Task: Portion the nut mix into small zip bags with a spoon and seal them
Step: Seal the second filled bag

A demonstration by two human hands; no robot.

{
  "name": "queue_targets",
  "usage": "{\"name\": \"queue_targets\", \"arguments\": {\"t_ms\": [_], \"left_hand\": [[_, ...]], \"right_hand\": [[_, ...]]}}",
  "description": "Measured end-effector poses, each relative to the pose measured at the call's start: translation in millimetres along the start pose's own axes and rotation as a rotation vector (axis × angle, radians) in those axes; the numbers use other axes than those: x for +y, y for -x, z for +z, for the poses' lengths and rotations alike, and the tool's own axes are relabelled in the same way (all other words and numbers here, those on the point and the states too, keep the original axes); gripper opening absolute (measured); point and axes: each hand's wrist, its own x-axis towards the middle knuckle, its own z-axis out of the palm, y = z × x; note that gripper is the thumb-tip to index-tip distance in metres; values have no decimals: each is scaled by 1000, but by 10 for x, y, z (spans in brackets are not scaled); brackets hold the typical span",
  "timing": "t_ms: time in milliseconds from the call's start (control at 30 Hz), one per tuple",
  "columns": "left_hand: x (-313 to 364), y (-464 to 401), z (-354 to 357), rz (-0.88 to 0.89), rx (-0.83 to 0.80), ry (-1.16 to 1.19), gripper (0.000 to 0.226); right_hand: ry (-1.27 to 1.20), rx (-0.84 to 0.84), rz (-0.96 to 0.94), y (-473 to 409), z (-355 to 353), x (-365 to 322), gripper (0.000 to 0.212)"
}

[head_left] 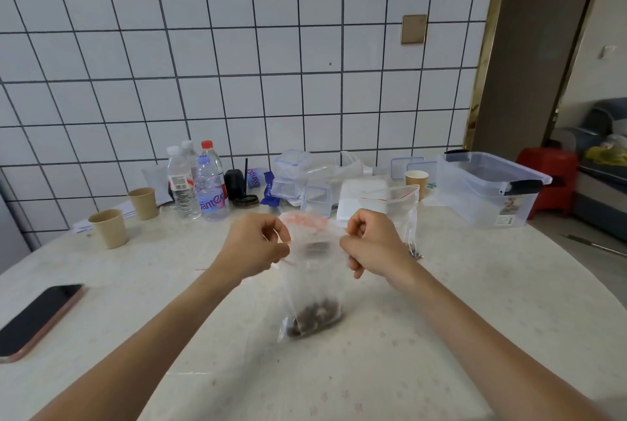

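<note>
A clear zip bag (310, 281) with a red seal strip hangs upright above the table, a small heap of dark nut mix (315, 317) at its bottom. My left hand (258, 244) pinches the bag's top left corner. My right hand (373, 242) pinches the top right corner. The bag's mouth between the two hands is blurred, so I cannot tell whether it is sealed. Behind my right hand stands a second, larger zip bag (403, 213) with a red strip, with dark bits at its base. No spoon is in view.
A phone (37, 320) lies at the left edge. Paper cups (108, 227) and water bottles (210, 183) stand at the back left. Small lidded containers (291, 173) and plastic bags clutter the back middle. A large clear storage bin (488, 190) sits back right.
</note>
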Motion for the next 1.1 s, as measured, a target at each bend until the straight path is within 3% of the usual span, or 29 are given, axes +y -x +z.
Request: {"name": "queue_targets", "arguments": {"t_ms": [100, 200, 233, 300, 367, 533, 700, 800, 900, 1000, 1100], "left_hand": [[4, 0, 38, 221, 127, -395, 24], [-41, 16, 42, 137, 53, -561, 20], [-49, 28, 47, 31, -18, -487, 29], [-36, 79, 71, -215, -170, -71, 40], [-41, 108, 75, -346, -258, 264, 42], [-151, 122, 72, -330, -375, 626, 36], [-226, 149, 20, -309, -315, 751, 51], [-185, 164, 20, -279, -166, 660, 40], [-62, 174, 31, -208, 15, 520, 24], [47, 151, 6, 5, 151, 69, 28], [108, 145, -35, 242, 121, -418, 28]], "right_hand": [[80, 14, 6, -1, 42, -16, 12], [86, -28, 83, 9, -5, -48, 3], [80, -65, 116, 23, -25, -54, 8], [8, -140, 174, 52, -45, -58, 19], [-125, -209, 203, 75, -58, -65, 22], [-398, -418, 223, 107, -129, -57, 18], [-591, -294, 281, 91, -124, 0, 9], [-537, -145, 228, 110, -64, -9, 14], [-309, 31, 77, 119, 16, -50, 19], [89, 83, -122, 121, 50, -103, 22], [371, 28, -221, 132, 42, -189, 22]]}}
